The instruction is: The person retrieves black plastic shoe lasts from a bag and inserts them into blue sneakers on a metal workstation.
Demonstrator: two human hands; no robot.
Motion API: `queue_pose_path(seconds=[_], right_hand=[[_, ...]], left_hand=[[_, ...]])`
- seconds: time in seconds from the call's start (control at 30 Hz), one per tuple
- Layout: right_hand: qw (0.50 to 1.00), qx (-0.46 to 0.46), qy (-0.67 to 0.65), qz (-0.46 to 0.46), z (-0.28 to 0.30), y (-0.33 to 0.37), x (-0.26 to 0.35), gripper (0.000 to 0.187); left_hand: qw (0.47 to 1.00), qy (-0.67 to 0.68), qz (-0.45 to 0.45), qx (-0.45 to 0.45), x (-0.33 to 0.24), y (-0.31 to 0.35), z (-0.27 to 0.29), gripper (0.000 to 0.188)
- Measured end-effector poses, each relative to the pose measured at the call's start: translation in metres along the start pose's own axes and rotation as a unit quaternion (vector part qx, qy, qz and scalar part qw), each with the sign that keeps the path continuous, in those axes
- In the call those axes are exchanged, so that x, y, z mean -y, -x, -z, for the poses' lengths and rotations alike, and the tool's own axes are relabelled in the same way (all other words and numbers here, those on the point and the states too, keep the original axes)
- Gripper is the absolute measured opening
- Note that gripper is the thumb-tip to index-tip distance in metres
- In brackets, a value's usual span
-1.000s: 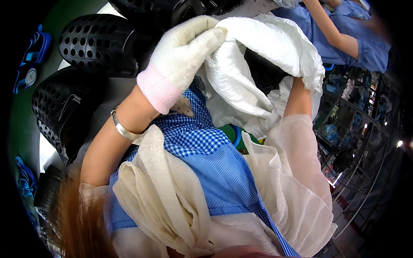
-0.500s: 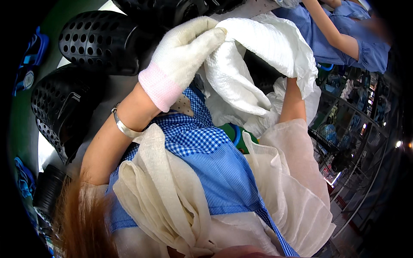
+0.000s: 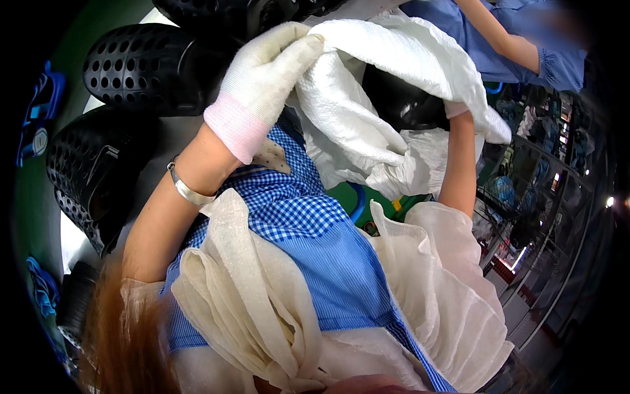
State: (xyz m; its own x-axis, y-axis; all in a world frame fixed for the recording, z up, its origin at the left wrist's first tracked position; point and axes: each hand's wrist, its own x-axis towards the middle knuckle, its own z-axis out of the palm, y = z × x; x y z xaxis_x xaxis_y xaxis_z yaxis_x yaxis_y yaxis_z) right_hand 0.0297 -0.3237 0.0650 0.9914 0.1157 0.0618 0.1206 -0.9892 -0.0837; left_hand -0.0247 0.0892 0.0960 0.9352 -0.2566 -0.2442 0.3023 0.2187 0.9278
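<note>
Green floor [image 3: 29, 217] along the left edge. Black perforated baskets [image 3: 141, 65] stacked at upper left. Metal wire shelving [image 3: 558, 197] at right, stocked with goods. Small bright lamp [image 3: 609, 202] at far right.

Pale tabletop [image 3: 73, 244] along the left, mostly covered. Two black perforated shoe shells lying on it: one [image 3: 141, 65] at the top, another [image 3: 92, 174] just below the first, near its edge. Blue pieces [image 3: 41, 105] left of both.
</note>
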Motion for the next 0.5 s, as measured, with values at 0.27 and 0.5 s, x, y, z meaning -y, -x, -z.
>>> queue_pose_path(seconds=[0.27, 0.5], right_hand=[[0.817, 0.277, -0.500, -0.073, 0.108, 0.011, 0.145, 0.091], [0.703, 0.249, -0.666, -0.021, 0.096, 0.016, 0.158, 0.098]], left_hand=[[1.000, 0.012, -0.015, -0.001, 0.014, -0.004, -0.001, 0.032], [1.000, -0.004, 0.009, 0.000, 0.006, 0.008, -0.001, 0.030]])
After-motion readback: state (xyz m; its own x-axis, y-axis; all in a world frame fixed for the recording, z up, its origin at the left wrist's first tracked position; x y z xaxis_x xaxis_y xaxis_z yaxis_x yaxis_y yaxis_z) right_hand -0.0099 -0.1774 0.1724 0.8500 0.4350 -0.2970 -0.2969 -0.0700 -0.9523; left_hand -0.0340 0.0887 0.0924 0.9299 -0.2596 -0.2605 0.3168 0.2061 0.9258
